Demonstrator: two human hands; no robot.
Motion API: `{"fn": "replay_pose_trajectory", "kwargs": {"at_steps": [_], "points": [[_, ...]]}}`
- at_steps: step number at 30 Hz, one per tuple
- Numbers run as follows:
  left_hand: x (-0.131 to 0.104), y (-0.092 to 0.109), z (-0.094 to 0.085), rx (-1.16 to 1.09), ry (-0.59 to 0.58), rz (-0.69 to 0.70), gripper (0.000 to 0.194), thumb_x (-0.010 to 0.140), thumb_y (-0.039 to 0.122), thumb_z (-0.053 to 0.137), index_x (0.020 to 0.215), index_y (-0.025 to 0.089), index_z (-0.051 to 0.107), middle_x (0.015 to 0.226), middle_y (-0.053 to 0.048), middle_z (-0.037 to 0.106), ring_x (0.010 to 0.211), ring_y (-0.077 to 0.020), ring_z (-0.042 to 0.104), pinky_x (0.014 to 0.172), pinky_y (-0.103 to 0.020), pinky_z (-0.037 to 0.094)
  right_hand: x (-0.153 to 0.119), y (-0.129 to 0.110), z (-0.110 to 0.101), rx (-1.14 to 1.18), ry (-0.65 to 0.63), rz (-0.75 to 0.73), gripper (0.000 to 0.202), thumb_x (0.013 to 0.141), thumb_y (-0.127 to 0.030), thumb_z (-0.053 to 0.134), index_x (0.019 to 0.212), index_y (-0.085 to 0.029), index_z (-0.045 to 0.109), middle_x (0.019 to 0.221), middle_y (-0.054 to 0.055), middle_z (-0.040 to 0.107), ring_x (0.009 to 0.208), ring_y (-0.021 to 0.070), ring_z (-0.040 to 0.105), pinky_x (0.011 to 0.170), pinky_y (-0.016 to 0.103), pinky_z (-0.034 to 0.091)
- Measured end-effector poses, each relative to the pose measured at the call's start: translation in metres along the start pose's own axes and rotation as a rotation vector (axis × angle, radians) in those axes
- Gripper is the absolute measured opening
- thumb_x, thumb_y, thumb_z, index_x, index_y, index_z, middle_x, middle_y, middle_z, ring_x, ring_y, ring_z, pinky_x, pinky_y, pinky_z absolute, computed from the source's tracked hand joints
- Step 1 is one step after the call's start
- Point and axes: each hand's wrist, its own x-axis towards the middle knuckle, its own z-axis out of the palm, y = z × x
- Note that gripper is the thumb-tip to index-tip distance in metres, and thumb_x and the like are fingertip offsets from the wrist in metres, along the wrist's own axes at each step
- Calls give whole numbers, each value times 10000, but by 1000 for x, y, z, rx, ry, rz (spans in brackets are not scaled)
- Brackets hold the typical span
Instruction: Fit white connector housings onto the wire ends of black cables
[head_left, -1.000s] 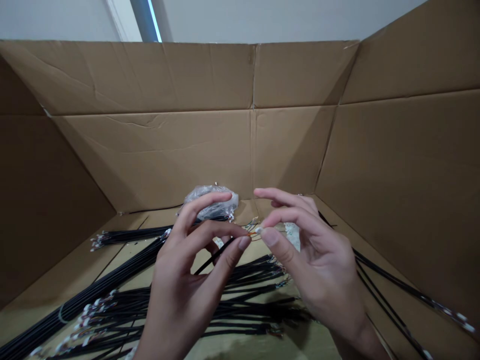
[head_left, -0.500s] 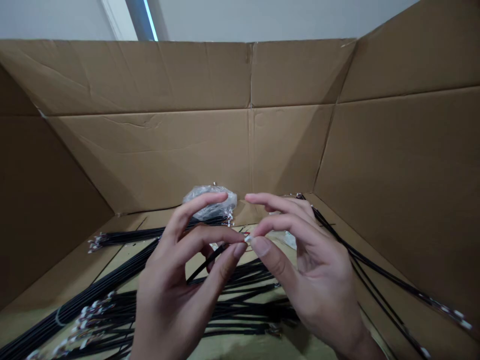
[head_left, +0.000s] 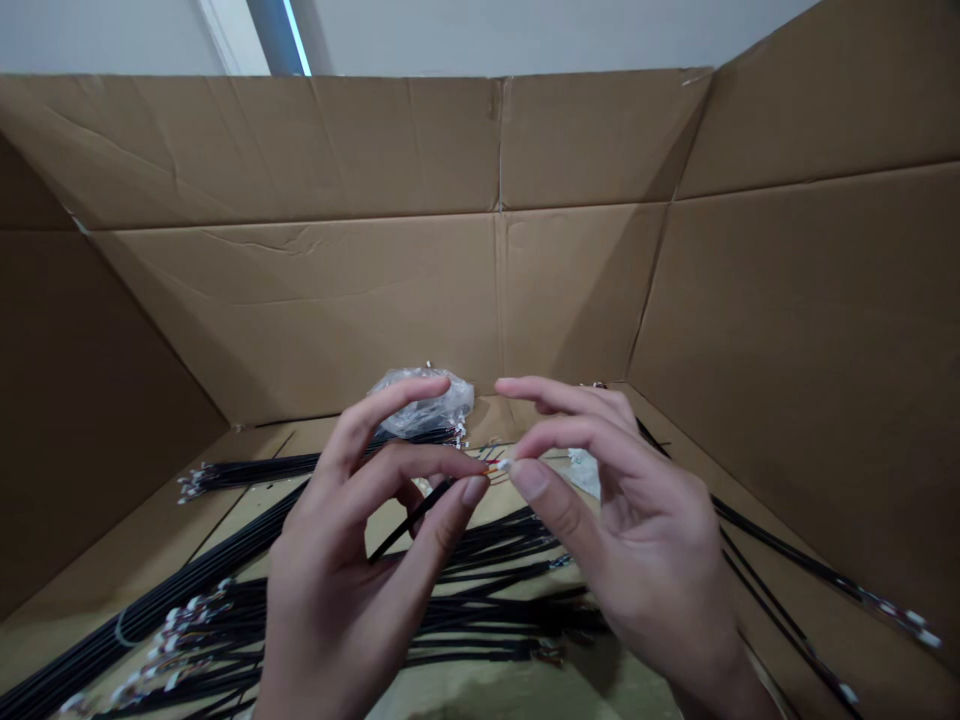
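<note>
My left hand (head_left: 367,540) pinches the end of a black cable (head_left: 409,530) between thumb and index finger. Thin red and yellow wires (head_left: 493,467) come out of that end toward the right. At their tip sits a small white connector (head_left: 504,465), which my right hand (head_left: 630,510) grips between thumb and index finger. The other fingers of both hands are raised and partly curled. Part of the connector is hidden by my right fingertips.
Cardboard walls (head_left: 315,290) surround the work surface. Bundles of black cables with white connectors (head_left: 187,630) lie below and left; a tied bundle (head_left: 187,590) runs diagonally. A clear plastic bag (head_left: 427,400) rests at the back. More cables (head_left: 795,555) lie on the right.
My hands have moved slightly apart, and more of the coloured wires shows between my fingertips. Both hands still hold the same cable end and connector.
</note>
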Motion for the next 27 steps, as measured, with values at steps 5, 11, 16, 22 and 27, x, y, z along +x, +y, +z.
{"fn": "replay_pose_trajectory", "kwargs": {"at_steps": [5,11,16,22,27], "points": [[1,-2,2,-14,-10,-14,68,855,269,671,811,282,721,1215,-14,660,1161,-240,615,669,-242,566,-1,0,-1,23,35,-2,51,910,-218,641,883,-257,660,1220,12,690,1195,223,573,993,400,437],[0,1,-1,23,10,11,72,855,263,673,806,285,722,1212,-4,661,1178,-236,606,850,-291,562,0,-1,4,4,-25,5,43,902,-236,659,863,-254,663,1208,11,698,1162,222,592,991,399,438],[1,-2,2,-14,-11,-33,69,851,277,677,795,265,717,1211,-28,661,1185,-241,601,682,-235,564,1,2,-1,10,26,2,46,905,-238,656,866,-259,668,1215,10,696,1187,225,576,1000,410,431],[1,-1,2,-34,-9,-26,63,851,252,676,814,276,720,1216,-16,660,1186,-228,600,684,-222,561,0,-1,0,10,8,27,45,905,-237,652,868,-259,664,1199,-3,701,1157,200,587,983,384,447],[0,0,2,-22,0,-25,76,851,264,674,796,277,725,1188,-15,674,1184,-240,605,757,-256,573,0,-2,4,11,-35,31,43,901,-246,659,859,-256,660,1201,-3,701,1161,201,590,992,381,449]]}}
